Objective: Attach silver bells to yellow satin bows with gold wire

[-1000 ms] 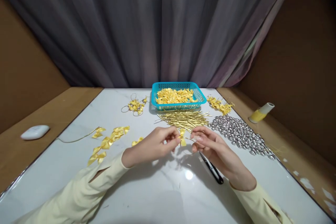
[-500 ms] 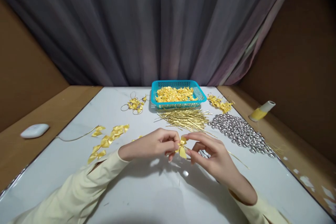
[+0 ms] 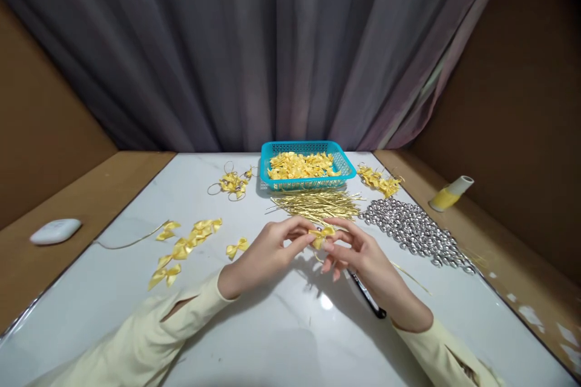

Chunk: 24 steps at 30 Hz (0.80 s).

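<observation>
A person's left hand (image 3: 279, 248) and right hand (image 3: 363, 254) meet at a yellow ribbon bow (image 3: 321, 238), pinched between their fingertips above the middle of a white marbled tabletop (image 3: 254, 338). A turquoise basket (image 3: 308, 183) filled with yellow bows (image 3: 302, 165) stands near the far edge, gold wire ties (image 3: 318, 202) before it; silver beads (image 3: 415, 233) spread along the right edge.
</observation>
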{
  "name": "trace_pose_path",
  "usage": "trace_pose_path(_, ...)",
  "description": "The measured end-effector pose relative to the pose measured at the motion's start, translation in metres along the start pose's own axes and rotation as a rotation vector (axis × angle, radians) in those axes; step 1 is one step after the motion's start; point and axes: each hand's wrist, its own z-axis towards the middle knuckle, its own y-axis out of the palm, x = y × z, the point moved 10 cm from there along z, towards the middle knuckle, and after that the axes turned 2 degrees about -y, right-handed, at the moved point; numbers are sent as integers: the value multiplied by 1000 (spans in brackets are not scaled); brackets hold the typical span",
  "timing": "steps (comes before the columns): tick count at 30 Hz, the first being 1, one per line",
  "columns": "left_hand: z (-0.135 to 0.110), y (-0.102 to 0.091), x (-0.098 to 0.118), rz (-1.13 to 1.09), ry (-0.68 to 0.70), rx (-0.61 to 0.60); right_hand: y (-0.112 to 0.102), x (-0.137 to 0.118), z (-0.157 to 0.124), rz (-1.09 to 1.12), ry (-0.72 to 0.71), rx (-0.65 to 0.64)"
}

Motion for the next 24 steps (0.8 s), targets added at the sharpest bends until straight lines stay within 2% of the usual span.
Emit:
trace_pose_path(4,-2,-1,-4,58,10,30,1,-2,2,-46,-48,-15)
trace_pose_path(9,-5,4,1,138,76,0,3,-8,-2,-183,-119,-20)
trace_pose_path(11,-3,6,-7,33,-16,-36,-1,-11,-3,-199,-155,23)
trace_pose_path(14,-1,12,-21,-259,-200,-104,-10,-15,-4,-192,-191,101)
trace_pose_path(16,0,10,-23,-368,-257,-94,-14,-16,-3,-202,-199,134)
trace_pose_path(20,-1,3,-15,-340,-276,-57,-20,-19,-5,-256,-230,184)
trace_pose_path(24,-9,15,-13,-297,-306,-140,-21,-19,-7,-319,-251,208)
